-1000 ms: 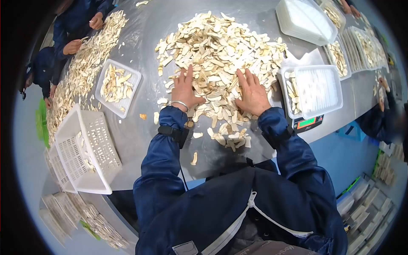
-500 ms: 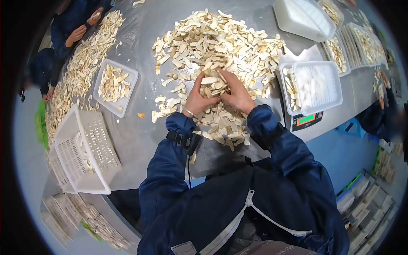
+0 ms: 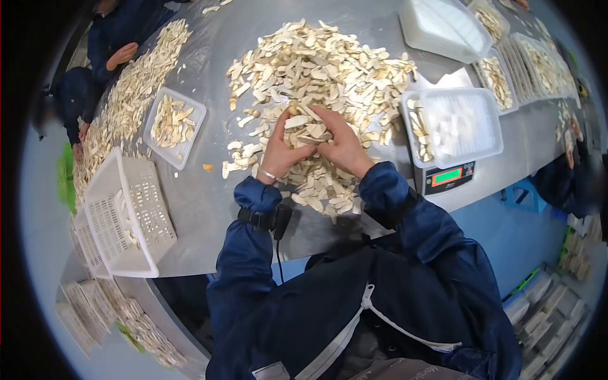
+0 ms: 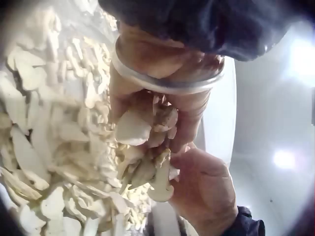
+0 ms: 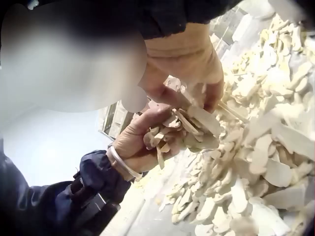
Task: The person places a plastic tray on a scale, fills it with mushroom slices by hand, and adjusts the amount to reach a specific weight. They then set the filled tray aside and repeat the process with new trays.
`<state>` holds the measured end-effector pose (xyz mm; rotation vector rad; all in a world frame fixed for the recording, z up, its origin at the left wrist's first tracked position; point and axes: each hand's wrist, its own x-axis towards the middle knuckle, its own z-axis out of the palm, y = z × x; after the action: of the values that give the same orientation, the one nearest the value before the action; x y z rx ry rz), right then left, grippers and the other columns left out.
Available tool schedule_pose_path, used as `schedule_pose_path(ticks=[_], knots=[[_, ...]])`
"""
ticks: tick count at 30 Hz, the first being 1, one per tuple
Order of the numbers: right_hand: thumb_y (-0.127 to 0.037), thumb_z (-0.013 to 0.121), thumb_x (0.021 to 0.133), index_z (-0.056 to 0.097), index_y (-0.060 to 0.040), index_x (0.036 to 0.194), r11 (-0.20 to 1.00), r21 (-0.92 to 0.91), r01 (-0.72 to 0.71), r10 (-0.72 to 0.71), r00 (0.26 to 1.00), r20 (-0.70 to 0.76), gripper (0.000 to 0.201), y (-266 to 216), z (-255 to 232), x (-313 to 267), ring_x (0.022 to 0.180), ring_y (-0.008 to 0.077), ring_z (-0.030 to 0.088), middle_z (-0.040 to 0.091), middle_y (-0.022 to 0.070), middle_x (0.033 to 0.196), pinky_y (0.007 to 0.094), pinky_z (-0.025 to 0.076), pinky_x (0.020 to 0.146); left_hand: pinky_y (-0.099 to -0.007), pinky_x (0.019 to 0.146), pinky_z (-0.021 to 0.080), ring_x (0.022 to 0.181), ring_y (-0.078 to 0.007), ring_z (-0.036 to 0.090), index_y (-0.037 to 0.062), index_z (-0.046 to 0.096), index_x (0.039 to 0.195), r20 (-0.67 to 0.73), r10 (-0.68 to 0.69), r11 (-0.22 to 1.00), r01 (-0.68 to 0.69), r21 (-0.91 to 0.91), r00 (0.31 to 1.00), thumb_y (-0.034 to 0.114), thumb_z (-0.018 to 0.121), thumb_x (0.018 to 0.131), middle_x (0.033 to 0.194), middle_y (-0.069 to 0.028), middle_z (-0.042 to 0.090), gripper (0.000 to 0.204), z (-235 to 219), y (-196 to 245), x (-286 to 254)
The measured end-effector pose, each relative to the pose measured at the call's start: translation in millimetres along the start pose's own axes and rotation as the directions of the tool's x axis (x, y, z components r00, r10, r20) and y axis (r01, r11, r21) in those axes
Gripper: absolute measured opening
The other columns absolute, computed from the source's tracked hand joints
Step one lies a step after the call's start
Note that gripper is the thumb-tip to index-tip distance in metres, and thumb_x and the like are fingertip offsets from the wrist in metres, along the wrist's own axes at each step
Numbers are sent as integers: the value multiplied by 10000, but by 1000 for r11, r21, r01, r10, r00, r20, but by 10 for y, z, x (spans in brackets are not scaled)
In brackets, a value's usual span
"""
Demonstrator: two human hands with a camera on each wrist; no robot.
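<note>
A large pile of dried mushroom slices (image 3: 342, 69) spreads over the steel table. At its near side my left hand (image 3: 278, 155) and right hand (image 3: 347, 147) come together, thumbs meeting, and grip a clump of mushroom slices (image 3: 306, 130) between them. In the left wrist view, pale slices (image 4: 133, 129) show inside the curled left fingers, under a metal bracelet (image 4: 162, 83). From the right wrist view, several slices (image 5: 197, 125) stick out between both hands. Loose slices (image 3: 323, 183) lie below the hands.
On the right, a clear plastic tub (image 3: 462, 123) with slices sits on a scale (image 3: 443, 180). Stacked tubs (image 3: 443, 28) stand behind it. To the left are a small tray (image 3: 161, 149) of slices and a white perforated basket (image 3: 152, 209). Other people work along the table's far sides.
My hands were spread flat on the pile, apart. They came together and gathered a clump of mushroom slices, which they still hold, slightly turned, at the pile's near side.
</note>
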<state>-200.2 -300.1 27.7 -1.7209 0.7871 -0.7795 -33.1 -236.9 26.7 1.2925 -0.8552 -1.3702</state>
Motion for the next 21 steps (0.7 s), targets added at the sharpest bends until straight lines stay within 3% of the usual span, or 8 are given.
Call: schedule_pose_path(ticks=[1,3,6,11,13,14,18,21], knots=[[-13,595,676,431,-100,1358,1000,17,21,-20,1000,-10,707,-107,-65,-9,1209,354,452,461,189,1282,384,373,1033,-292,891,491,1075,-178,570,13,216,1454,-29,-26,997,28,67,999,-4,771,688,1264,-134,527,946,98,186,-45],[3,584,670,432,-106,1356,998,38,56,-54,998,-38,711,-369,-272,-41,1211,354,449,452,192,1286,381,378,1027,-294,892,499,1070,-187,581,14,224,1451,-32,88,993,-85,85,996,-28,744,689,1261,-140,528,923,303,378,-68],[18,557,668,432,-112,1358,990,-5,143,-142,985,-92,713,-673,-743,-83,1218,355,436,442,201,1284,383,383,1020,-298,896,504,1086,-197,578,22,245,1446,-16,118,990,-117,76,993,-34,704,685,1270,-134,526,891,830,832,-62],[48,532,656,455,-101,1350,969,-15,245,-243,948,-205,714,-720,-1664,-287,1222,331,456,455,178,1300,367,376,1038,-294,889,492,1069,-195,581,21,311,1422,51,325,915,-328,234,944,9,728,644,1229,-131,551,883,1756,906,227],[52,531,652,463,-87,1342,977,-56,204,-212,949,-234,707,-646,-2069,-403,1225,313,460,464,166,1305,357,369,1045,-299,887,492,1055,-189,585,21,323,1414,92,323,932,-333,142,942,20,737,639,1199,-127,568,880,2214,898,358],[53,530,650,467,-80,1338,981,-74,180,-193,949,-249,704,-599,-2269,-474,1226,304,462,468,160,1307,352,366,1049,-302,874,498,1028,-199,600,35,337,1408,100,389,906,-400,137,916,24,742,625,1169,-126,586,881,2424,823,449],[59,493,676,461,-62,1334,995,28,91,-84,977,-197,670,-274,-2965,-686,1195,253,484,483,123,1290,312,377,1014,-372,926,458,1094,-338,556,112,364,1407,194,545,756,-578,307,816,78,747,630,1210,-207,522,867,3007,490,717],[73,468,684,459,-65,1329,998,52,-32,36,995,-89,660,-110,-3376,-806,1170,232,494,486,103,1278,298,382,990,-330,944,434,1137,-273,533,91,377,1406,334,441,710,-552,438,833,95,749,697,1254,-166,509,801,3131,450,754]])
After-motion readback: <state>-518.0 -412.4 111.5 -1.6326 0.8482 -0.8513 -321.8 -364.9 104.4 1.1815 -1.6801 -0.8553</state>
